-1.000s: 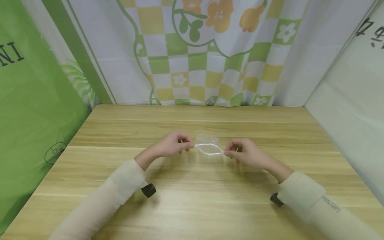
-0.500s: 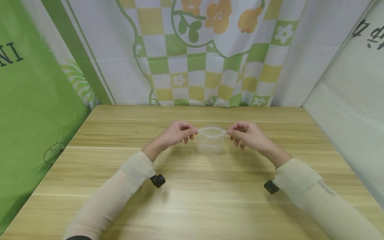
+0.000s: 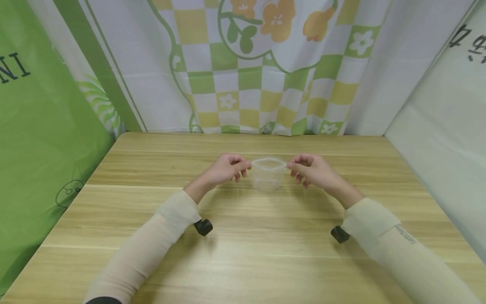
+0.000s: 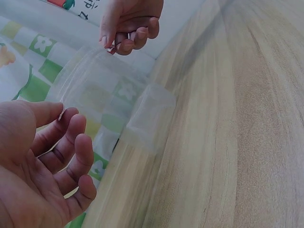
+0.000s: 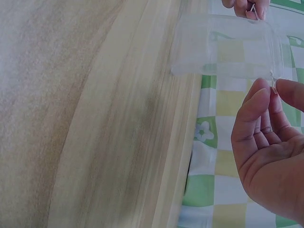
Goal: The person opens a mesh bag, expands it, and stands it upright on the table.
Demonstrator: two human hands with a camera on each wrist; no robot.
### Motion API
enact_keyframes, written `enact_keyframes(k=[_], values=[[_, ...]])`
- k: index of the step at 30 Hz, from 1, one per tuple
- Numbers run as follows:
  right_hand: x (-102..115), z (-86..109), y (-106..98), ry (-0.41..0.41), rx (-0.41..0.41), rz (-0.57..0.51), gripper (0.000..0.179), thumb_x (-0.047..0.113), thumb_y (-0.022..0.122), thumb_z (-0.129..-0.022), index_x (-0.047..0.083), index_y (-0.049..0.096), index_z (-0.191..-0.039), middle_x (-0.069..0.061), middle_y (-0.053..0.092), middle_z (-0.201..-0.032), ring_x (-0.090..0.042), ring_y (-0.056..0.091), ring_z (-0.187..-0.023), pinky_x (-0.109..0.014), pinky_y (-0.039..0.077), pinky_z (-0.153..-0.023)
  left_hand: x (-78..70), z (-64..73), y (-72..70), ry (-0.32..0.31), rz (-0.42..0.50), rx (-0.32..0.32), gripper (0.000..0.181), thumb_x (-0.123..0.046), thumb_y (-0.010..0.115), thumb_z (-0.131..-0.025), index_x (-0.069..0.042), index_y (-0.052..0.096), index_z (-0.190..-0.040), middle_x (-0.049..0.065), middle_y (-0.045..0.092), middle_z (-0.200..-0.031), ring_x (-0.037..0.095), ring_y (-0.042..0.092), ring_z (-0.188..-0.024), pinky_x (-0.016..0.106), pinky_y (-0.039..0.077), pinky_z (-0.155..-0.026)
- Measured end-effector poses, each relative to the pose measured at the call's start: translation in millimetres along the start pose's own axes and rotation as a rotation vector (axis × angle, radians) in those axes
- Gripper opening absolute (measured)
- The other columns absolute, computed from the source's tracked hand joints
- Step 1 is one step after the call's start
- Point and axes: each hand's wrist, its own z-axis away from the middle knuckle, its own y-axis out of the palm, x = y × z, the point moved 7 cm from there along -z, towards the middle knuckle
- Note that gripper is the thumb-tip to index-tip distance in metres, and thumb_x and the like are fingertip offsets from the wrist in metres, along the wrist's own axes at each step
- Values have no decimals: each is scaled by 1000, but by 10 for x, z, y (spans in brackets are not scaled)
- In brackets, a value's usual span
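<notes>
A small clear plastic zip bag (image 3: pixel 267 179) hangs between my two hands over the far half of the table. Its mouth (image 3: pixel 268 159) is spread into a lens shape, with the body dropping below it. Thumb and forefinger of my left hand (image 3: pixel 227 169) pinch one corner of the mouth. My right hand (image 3: pixel 313 171) pinches the opposite corner the same way. In the left wrist view, the see-through bag (image 4: pixel 97 88) shows the curtain behind it, and the other fingers of the left hand (image 4: pixel 47 161) curl loosely. The right wrist view shows the bag (image 5: pixel 228 45) stretched out beyond the right hand (image 5: pixel 270 147).
A wood-grain table (image 3: pixel 258 253) lies under both arms. Behind its far edge hangs a checked, flowered curtain (image 3: pixel 250 80). Green cloth (image 3: pixel 49 126) borders the left side, white cloth (image 3: pixel 444 114) the right. Small black wrist cameras (image 3: pixel 203 227) sit below the cuffs.
Both hands have moved away from me with the bag and risen in the head view. The bag's body, earlier beyond the mouth, now hangs on the near side below it.
</notes>
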Motion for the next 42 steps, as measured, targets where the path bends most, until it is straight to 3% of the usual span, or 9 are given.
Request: enact_keyframes(k=[6, 12, 17, 21, 25, 28, 33, 38, 42], values=[[-34, -22, -13, 3, 0, -61, 34, 25, 58, -104, -4, 55, -122, -19, 61, -101, -21, 61, -75, -29, 51, -58, 8, -6, -14, -5, 56, -7, 39, -30, 54, -106, 6, 66, -117, 7, 65, -87, 24, 60, -71, 34, 43, -65], [-101, 11, -70, 10, -13, -123, 41, 28, 55, -105, -5, 48, -128, -14, 61, -99, -17, 61, -75, -28, 52, -60, 66, 28, -77, -14, 60, -27, 47, -41, 49, -107, -1, 63, -126, 11, 66, -97, 28, 61, -73, 31, 42, -64], [-197, -2, -72, 42, 7, -52, 47, 32, 55, -105, -4, 47, -133, -21, 62, -107, -22, 63, -78, -33, 55, -62, 119, 3, -89, -37, 8, -50, 45, -41, 53, -105, -2, 60, -127, 17, 65, -109, 36, 63, -81, 37, 48, -70], [-278, -90, -15, 87, 58, 31, 51, 32, 55, -105, -4, 46, -139, -24, 63, -108, -25, 63, -76, -34, 56, -60, 166, -128, -54, -87, -77, -96, 48, -40, 57, -103, -5, 55, -135, 16, 62, -119, 33, 64, -87, 41, 54, -75], [-347, -248, 115, 156, 110, 46, 53, 33, 55, -105, -6, 45, -139, -18, 65, -98, -17, 61, -65, -29, 54, -55, 267, -329, 6, -207, -146, -114, 60, -44, 58, -102, 0, 49, -142, 9, 63, -88, 17, 55, -58, 31, 52, -58], [-370, -359, 226, 192, 126, 43, 49, 33, 55, -105, -7, 51, -133, -13, 65, -88, -14, 59, -60, -27, 53, -52, 330, -414, 54, -264, -163, -105, 63, -44, 58, -102, 4, 47, -143, 4, 52, -64, 11, 38, -45, 26, 43, -47], [-409, -454, 320, 215, 138, 27, 43, 32, 58, -104, -6, 56, -123, -10, 63, -80, -13, 57, -57, -26, 52, -50, 308, -371, 108, -254, -171, -104, 72, -45, 61, -100, 3, 39, -148, 6, 57, -71, 12, 43, -49, 26, 43, -47], [-407, -463, 362, 195, 179, 53, 48, 37, 62, -101, -4, 56, -125, -12, 65, -88, -15, 60, -62, -26, 52, -52, 216, -311, 243, -197, -136, -66, 87, -30, 78, -90, -10, 28, -157, 15, 62, -100, 18, 53, -59, 27, 44, -49], [-365, -442, 418, 175, 227, 48, 51, 42, 63, -100, -1, 54, -126, -16, 66, -97, -18, 63, -68, -28, 54, -55, 133, -318, 292, -106, -129, -135, 79, -14, 79, -88, -13, 35, -154, 20, 57, -128, 20, 60, -78, 27, 51, -61]])
